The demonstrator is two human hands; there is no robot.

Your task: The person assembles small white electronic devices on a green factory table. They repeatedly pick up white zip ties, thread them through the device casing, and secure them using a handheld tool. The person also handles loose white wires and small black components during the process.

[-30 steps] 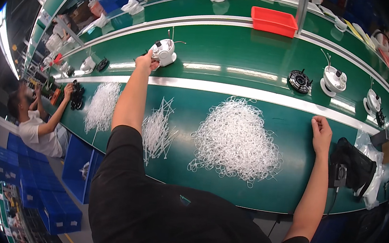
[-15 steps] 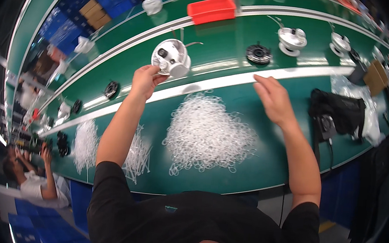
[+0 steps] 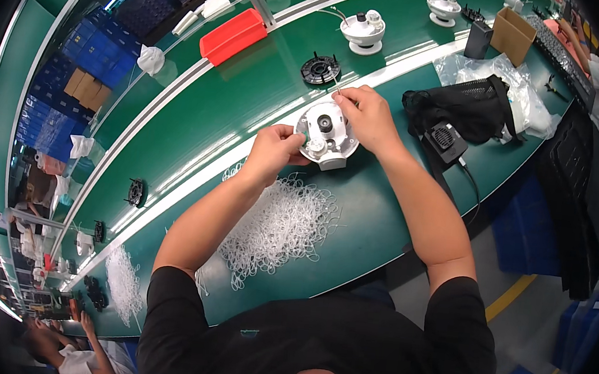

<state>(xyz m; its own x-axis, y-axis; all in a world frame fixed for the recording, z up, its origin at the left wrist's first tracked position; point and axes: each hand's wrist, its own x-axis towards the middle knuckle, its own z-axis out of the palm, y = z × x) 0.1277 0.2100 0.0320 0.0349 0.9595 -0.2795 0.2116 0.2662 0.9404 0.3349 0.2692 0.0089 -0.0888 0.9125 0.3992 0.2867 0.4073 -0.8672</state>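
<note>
Over the front edge of the bench, my left hand (image 3: pixel 272 154) grips the side of a white round camera housing (image 3: pixel 333 155) with a dark lens in its middle. At the housing's far right edge, my right hand (image 3: pixel 369 121) is closed, thumb and finger pinching a thin cable (image 3: pixel 337 88) that sticks out there. Just beyond lies a black round spoked base (image 3: pixel 321 69). Below my hands spreads a heap of thin white plastic loops (image 3: pixel 277 228), partly covered by my left forearm.
Farther back stand more white camera units (image 3: pixel 363 33) and a red tray (image 3: pixel 234 36). To the right are a black mesh bag (image 3: pixel 459 105), a black power adapter (image 3: pixel 445 142) with a cord, clear plastic bags (image 3: pixel 530 108) and an open cardboard box (image 3: pixel 512 36). A co-worker (image 3: pixel 84 361) sits at far left.
My left hand has brought the housing nearer and to the right, its lens now facing up. My right hand, open and apart before, has come to the housing and pinches its cable. The view has turned rightward.
</note>
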